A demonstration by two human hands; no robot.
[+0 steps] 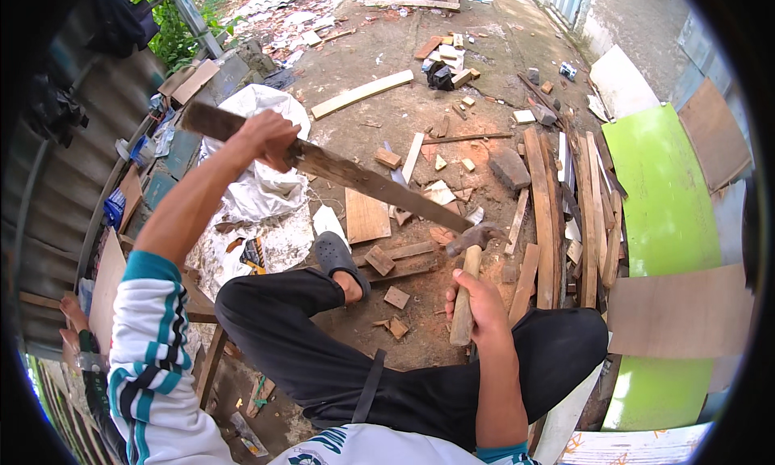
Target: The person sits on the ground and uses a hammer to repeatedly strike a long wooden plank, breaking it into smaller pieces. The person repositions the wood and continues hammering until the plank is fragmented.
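Note:
A long, weathered wooden plank (371,186) slants from upper left down toward the middle. My left hand (273,140) is closed around it near its upper end. In my right hand (483,303), fingers wrapped round the wooden handle, is a claw hammer (471,265), its metal head up. That head is right beside the plank's lower end; whether they touch I cannot tell. Under the plank lie a square wooden board (367,215) and small wood offcuts (379,261). A dark grey clog (335,255) is on my foot between the offcuts and a white sack.
Long wooden strips (542,215) lie stacked at the right, beside a lime-green panel (658,190). A brick-like block (508,170) sits near the strips. The white sack (266,178) is spread at the left. Farther off lie a pale timber strip (363,94) and a black plastic bag (439,76).

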